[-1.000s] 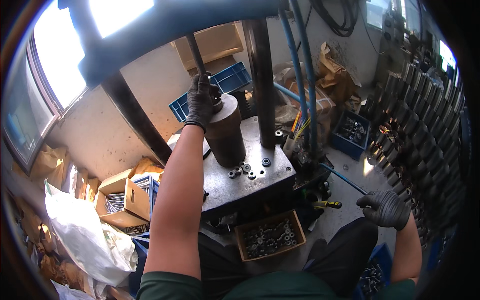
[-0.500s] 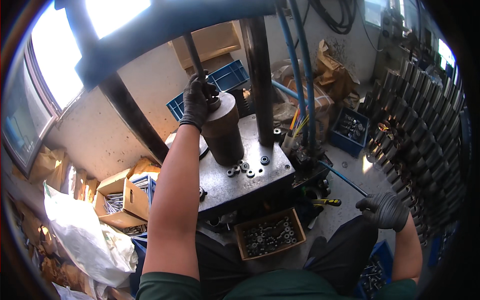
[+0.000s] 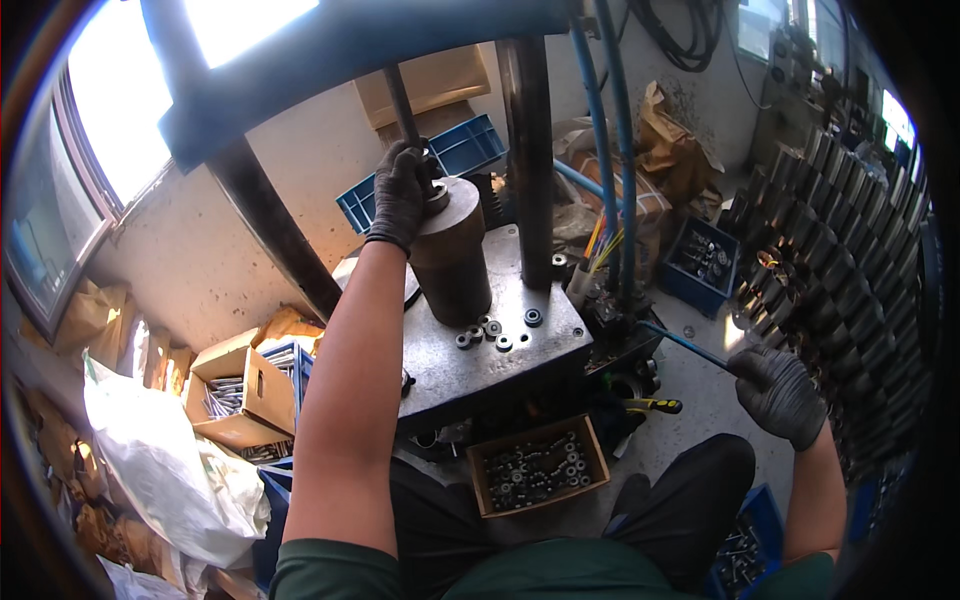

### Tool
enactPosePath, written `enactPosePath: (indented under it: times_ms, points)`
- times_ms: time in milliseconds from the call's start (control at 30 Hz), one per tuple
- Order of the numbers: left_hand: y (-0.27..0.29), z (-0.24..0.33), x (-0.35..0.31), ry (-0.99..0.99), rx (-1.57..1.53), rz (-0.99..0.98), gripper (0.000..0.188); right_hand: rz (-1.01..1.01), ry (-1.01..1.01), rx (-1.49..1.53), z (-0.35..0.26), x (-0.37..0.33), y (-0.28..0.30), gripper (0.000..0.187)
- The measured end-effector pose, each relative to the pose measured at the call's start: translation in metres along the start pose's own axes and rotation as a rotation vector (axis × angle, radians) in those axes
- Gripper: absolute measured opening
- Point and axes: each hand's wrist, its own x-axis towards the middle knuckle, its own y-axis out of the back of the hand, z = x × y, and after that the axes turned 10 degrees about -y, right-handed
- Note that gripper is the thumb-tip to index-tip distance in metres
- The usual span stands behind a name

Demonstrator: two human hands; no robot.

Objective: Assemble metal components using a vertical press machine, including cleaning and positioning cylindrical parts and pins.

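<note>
We see our left hand (image 3: 400, 195), in a dark glove, resting on the top of the brown steel cylinder (image 3: 453, 262) that stands upright on the grey press table (image 3: 520, 360). Its fingers (image 3: 415, 165) are curled closed around a small ring-shaped part (image 3: 437, 196) at the top of the cylinder, just under the thin vertical rod (image 3: 400, 100). Compared with one second ago, this hand has hardly moved; it stays in the same place on the cylinder top, so we judge that the part is still being seated there and is not yet released.

Our right hand (image 3: 778, 392) is well apart, low on the right side. Its fingers are closed around the end of the thin blue lever (image 3: 680, 343), which runs from the hand toward the base of the press. This hand has come a little upward and closer to the machine than before, which may mean that the lever is being worked, but we cannot tell how far it travels.

Below the left fingers, several small washers (image 3: 493, 333) lie loose on the table near the foot of the cylinder. Nearer to our body, a cardboard box (image 3: 538, 465) holds many more such parts
</note>
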Motion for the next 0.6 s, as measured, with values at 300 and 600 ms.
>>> enactPosePath:
  times_ms: [300,600]
  points:
    - [-0.013,0.007,-0.005,-0.008,0.12,0.096,0.017,0.559,0.083,0.289,0.005,0.165,0.021,0.024]
    - [-0.013,0.009,-0.006,-0.05,-0.012,0.087,0.023,0.037,-0.021,0.023,0.002,0.035,0.016,0.027]
